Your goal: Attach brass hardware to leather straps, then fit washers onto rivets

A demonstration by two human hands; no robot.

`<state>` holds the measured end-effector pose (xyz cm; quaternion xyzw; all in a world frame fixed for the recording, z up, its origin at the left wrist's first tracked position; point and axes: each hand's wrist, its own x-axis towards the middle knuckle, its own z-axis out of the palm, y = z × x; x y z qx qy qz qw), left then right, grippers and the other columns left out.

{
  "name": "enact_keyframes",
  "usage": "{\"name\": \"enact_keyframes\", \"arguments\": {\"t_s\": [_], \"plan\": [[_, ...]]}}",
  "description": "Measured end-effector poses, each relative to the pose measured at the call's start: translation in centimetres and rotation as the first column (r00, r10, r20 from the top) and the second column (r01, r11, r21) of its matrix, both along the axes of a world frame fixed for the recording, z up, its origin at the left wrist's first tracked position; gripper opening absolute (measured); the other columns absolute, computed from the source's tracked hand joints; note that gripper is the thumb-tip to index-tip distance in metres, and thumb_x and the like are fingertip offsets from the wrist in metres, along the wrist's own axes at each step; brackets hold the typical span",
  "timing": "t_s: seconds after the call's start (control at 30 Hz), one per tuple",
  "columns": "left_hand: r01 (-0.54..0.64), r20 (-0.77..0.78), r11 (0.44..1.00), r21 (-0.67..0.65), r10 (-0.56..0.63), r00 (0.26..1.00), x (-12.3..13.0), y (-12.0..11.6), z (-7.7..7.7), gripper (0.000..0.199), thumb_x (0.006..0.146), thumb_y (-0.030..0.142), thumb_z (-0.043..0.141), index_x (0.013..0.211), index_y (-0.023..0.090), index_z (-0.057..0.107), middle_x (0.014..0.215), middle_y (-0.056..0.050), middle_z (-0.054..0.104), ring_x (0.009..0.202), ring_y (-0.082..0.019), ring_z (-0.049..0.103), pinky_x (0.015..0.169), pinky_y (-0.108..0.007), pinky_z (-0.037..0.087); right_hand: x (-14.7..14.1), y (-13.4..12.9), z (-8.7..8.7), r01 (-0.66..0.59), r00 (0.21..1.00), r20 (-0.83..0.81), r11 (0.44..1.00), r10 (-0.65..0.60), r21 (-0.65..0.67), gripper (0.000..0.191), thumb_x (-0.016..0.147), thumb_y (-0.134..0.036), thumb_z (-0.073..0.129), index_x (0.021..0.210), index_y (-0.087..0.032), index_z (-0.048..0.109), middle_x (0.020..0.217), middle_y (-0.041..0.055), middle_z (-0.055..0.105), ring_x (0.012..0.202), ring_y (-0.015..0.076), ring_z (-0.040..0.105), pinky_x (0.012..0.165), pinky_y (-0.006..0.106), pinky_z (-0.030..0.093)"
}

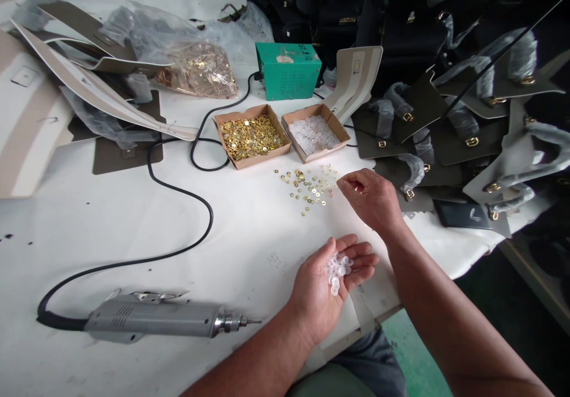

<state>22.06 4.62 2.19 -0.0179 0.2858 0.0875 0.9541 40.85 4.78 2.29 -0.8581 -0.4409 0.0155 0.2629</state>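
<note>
My left hand (319,287) lies palm up and cupped near the table's front edge. In its palm rests a small heap of translucent white plastic washers (339,268). Beyond it my right hand (371,200) is held with the fingertips pinched together; whatever is between them is hidden or too small to name. Just left of those fingertips, small gold metal washers (307,190) lie scattered on the white table. Behind them stand a cardboard box of gold metal pieces (253,136) and a cardboard box of white plastic washers (314,136).
A grey electric screwdriver (155,318) lies front left, its black cable (209,207) looping back toward a green box (289,72). A plastic bag of metal parts (200,69) sits behind. Panels with wrapped handles (465,124) crowd the right; more panels (102,91) lean left.
</note>
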Motion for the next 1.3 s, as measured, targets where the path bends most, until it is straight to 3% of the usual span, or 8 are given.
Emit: {"name": "enact_keyframes", "arguments": {"t_s": [0.2, 0.3, 0.4, 0.6, 0.8, 0.93, 1.03, 1.3], "plan": [[-0.039, 0.015, 0.999, -0.01, 0.039, 0.999, 0.0, 0.1, -0.1, 0.035, 0.097, 0.034, 0.056, 0.11, 0.006, 0.071, 0.117, -0.019, 0.071, 0.104, -0.028, 0.07, 0.097, -0.04, 0.053, -3.0, -3.7, 3.4, -0.211, 0.965, -0.13, 0.969, 0.227, 0.125, 0.007, 0.09, -0.03, 0.067, 0.087, -0.024, 0.072, 0.078, 0.0017, 0.065, 0.072, 0.0173, 0.058, 0.068, 0.032, 0.046], [-0.091, 0.038, 0.995, -0.029, 0.092, 0.995, 0.2, 0.1, -0.2, 0.029, 0.097, 0.029, 0.055, 0.104, 0.007, 0.073, 0.108, -0.014, 0.072, 0.097, -0.021, 0.069, 0.09, -0.034, 0.055, -4.5, -6.1, 4.9, -0.506, 0.845, -0.187, 0.862, 0.501, 0.027, 0.01, 0.09, -0.027, 0.07, 0.099, -0.026, 0.073, 0.087, 0.0031, 0.069, 0.078, 0.0181, 0.061, 0.069, 0.032, 0.048], [-0.101, 0.044, 0.994, -0.039, 0.103, 0.994, 0.2, 0.1, -0.3, 0.026, 0.097, 0.026, 0.056, 0.104, 0.008, 0.073, 0.099, -0.009, 0.071, 0.083, -0.014, 0.065, 0.077, -0.025, 0.055, -4.9, -7.4, 4.8, -0.623, 0.78, -0.132, 0.779, 0.612, -0.069, 0.012, 0.091, -0.02, 0.068, 0.1, -0.026, 0.073, 0.095, 0.0037, 0.071, 0.083, 0.0179, 0.061, 0.074, 0.034, 0.047], [-0.104, -0.049, 0.994, -0.04, 0.102, 0.994, 0.3, 0.0, -0.1, 0.025, 0.095, 0.025, 0.058, 0.102, 0.007, 0.074, 0.1, -0.011, 0.071, 0.085, -0.015, 0.065, 0.08, -0.028, 0.056, -4.4, -7.9, 4.0, -0.611, 0.788, -0.009, 0.781, 0.615, -0.125, 0.014, 0.096, -0.017, 0.06, 0.093, -0.024, 0.072, 0.087, 0.0041, 0.07, 0.079, 0.018, 0.06, 0.072, 0.035, 0.045], [-0.106, -0.058, 0.994, -0.027, 0.104, 0.993, 0.3, 0.1, 0.1, 0.026, 0.094, 0.028, 0.059, 0.099, 0.008, 0.075, 0.097, -0.012, 0.073, 0.088, -0.02, 0.069, 0.09, -0.036, 0.055, -3.9, -7.6, 5.0, -0.541, 0.837, -0.148, 0.838, 0.527, -0.076, 0.011, 0.097, -0.026, 0.06, 0.098, -0.026, 0.072, 0.088, 0.0029, 0.072, 0.081, 0.0188, 0.064, 0.075, 0.034, 0.049], [-0.065, -0.006, 0.998, -0.002, 0.065, 0.998, 0.1, 0.0, -0.1, 0.031, 0.095, 0.033, 0.059, 0.107, 0.008, 0.073, 0.115, -0.017, 0.073, 0.105, -0.026, 0.07, 0.099, -0.039, 0.052, -3.1, -5.7, 4.4, -0.282, 0.933, -0.233, 0.959, 0.273, -0.005, 0.01, 0.093, -0.031, 0.064, 0.09, -0.027, 0.073, 0.086, -0.0004, 0.073, 0.076, 0.0168, 0.065, 0.069, 0.03, 0.049], [-0.042, -0.018, 0.999, 0.008, 0.042, 0.999, 0.0, -0.1, -0.3, 0.035, 0.095, 0.035, 0.06, 0.114, 0.008, 0.071, 0.125, -0.02, 0.069, 0.112, -0.03, 0.069, 0.105, -0.042, 0.049, -2.4, -3.4, 3.0, -0.125, 0.964, -0.232, 0.991, 0.131, 0.04, 0.011, 0.089, -0.034, 0.066, 0.087, -0.026, 0.074, 0.083, -0.0008, 0.073, 0.073, 0.017, 0.064, 0.069, 0.03, 0.049], [-0.03, -0.005, 0.999, 0.026, 0.03, 1.0, 0.0, -0.1, -0.2, 0.04, 0.098, 0.036, 0.053, 0.117, 0.005, 0.07, 0.128, -0.021, 0.068, 0.115, -0.031, 0.068, 0.107, -0.043, 0.047, -1.1, -0.1, 0.0, -0.207, 0.977, -0.056, 0.978, 0.206, -0.006, 0.013, 0.094, -0.028, 0.057, 0.092, -0.024, 0.069, 0.09, 0.0018, 0.07, 0.082, 0.0181, 0.062, 0.077, 0.031, 0.044]]}}
